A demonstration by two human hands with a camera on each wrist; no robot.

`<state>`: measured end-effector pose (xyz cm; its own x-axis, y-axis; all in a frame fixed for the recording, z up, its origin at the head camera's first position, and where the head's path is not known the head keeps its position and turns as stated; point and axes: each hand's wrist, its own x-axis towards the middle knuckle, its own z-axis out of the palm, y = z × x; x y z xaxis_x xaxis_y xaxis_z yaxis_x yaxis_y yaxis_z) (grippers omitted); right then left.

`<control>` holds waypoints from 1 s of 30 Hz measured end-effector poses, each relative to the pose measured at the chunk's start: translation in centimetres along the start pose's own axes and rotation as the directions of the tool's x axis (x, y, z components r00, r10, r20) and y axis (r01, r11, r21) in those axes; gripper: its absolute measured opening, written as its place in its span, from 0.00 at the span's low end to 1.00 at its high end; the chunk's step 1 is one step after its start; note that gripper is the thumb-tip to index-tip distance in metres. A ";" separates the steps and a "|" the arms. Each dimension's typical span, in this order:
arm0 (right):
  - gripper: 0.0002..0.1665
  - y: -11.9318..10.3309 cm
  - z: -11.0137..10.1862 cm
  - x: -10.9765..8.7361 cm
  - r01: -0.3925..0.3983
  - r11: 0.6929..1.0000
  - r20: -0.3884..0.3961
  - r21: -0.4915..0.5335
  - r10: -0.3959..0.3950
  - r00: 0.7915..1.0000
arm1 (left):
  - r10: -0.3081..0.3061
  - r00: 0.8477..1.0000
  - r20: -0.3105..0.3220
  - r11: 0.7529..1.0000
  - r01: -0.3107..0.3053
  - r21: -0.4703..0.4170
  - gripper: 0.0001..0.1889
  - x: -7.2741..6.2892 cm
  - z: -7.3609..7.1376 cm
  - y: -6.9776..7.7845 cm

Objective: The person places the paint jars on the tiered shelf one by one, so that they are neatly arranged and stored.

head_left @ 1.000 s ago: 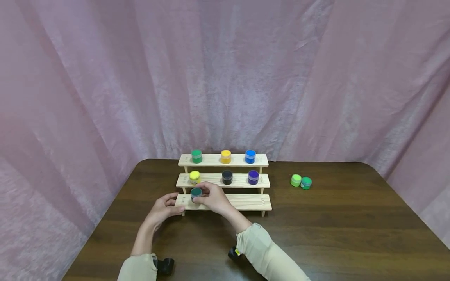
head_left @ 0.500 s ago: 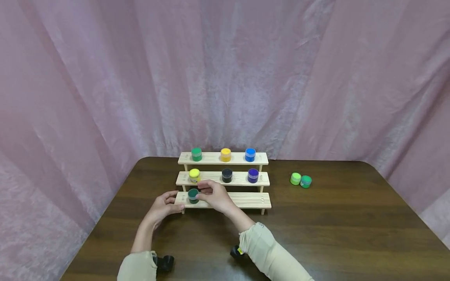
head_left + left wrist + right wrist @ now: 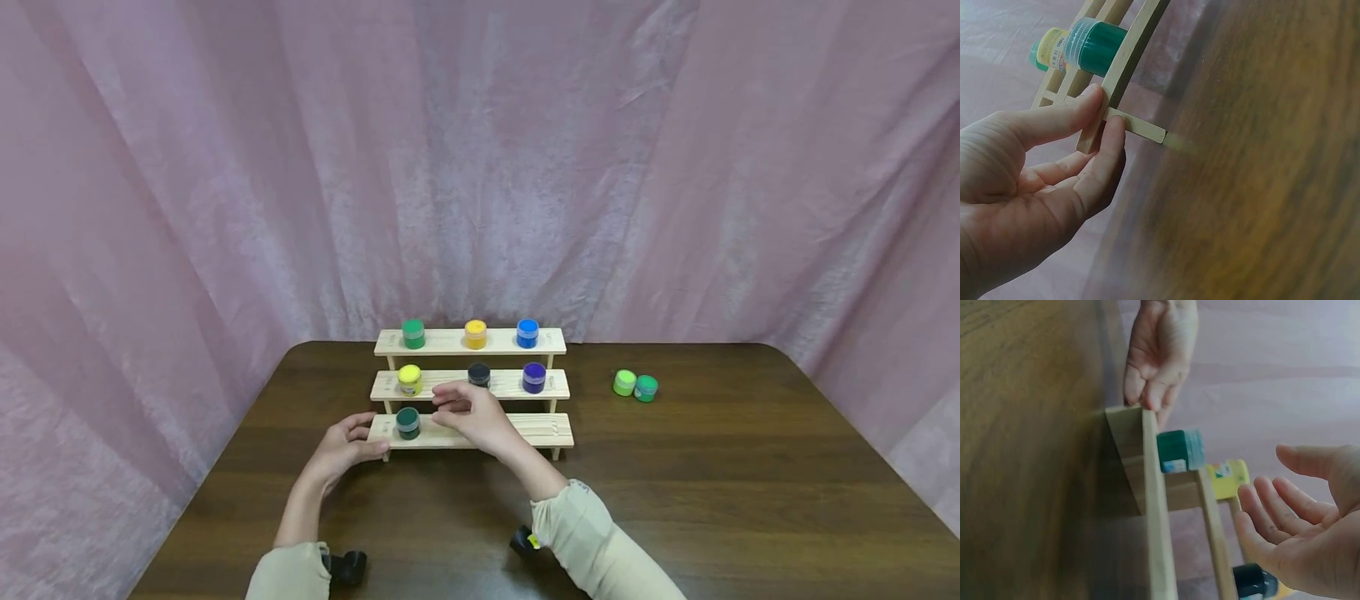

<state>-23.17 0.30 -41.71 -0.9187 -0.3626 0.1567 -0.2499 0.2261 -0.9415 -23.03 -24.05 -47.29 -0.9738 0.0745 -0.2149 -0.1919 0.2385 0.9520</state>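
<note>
A three-tier wooden display stand [image 3: 517, 429] is on the table. At its lower left end, my left hand [image 3: 337, 454] pinches the bottom shelf between thumb and fingers, as the left wrist view shows closely. On that shelf's left part stands a dark green paint jar [image 3: 408, 423], upright. My right hand [image 3: 476, 419] hovers over the shelf just right of this jar, fingers loosely bent and apart from it, holding nothing. Behind, the middle tier bears a yellow jar [image 3: 409, 380], a black jar [image 3: 478, 375] partly hidden by my right hand, and a purple jar [image 3: 534, 378].
The top tier carries a green jar [image 3: 413, 334], an orange-yellow jar [image 3: 476, 334] and a blue jar [image 3: 527, 333]. To the right, a light green jar [image 3: 624, 382] and a teal green jar [image 3: 646, 388] stand side by side on the brown table [image 3: 712, 467]. A pink curtain [image 3: 480, 167] hangs behind.
The dark green jar has been set down toward the left end of the bottom shelf. My right hand has let go of it and drawn back rightward; my left hand keeps its place.
</note>
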 end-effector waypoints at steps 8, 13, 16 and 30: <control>0.21 -1.1 -2.8 -1.0 0.026 1.000 -0.036 -0.008 -0.027 0.999 | -0.005 1.000 0.008 1.000 0.005 0.017 0.38 0.1 0.3 0.3; 0.21 -1.2 -4.0 -1.7 0.035 0.999 -0.060 -0.008 -0.036 0.998 | -0.005 1.000 0.005 1.000 0.005 0.031 0.39 0.0 0.2 0.1; 0.22 -1.1 -4.9 -1.9 0.029 1.000 -0.073 0.001 -0.029 0.997 | -0.004 1.000 0.006 1.000 0.004 0.031 0.39 0.0 0.1 0.1; 0.22 -0.1 -9.2 -3.2 -0.022 0.999 -0.194 -0.027 0.016 0.981 | 0.003 1.000 0.006 1.000 -0.004 0.017 0.39 0.0 0.1 -0.1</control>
<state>-22.99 9.74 -39.33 -0.9644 -0.1770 0.1964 -0.2380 0.2579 -0.9364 -23.02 -23.98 -47.43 -0.9737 0.0808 -0.2129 -0.1863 0.2548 0.9489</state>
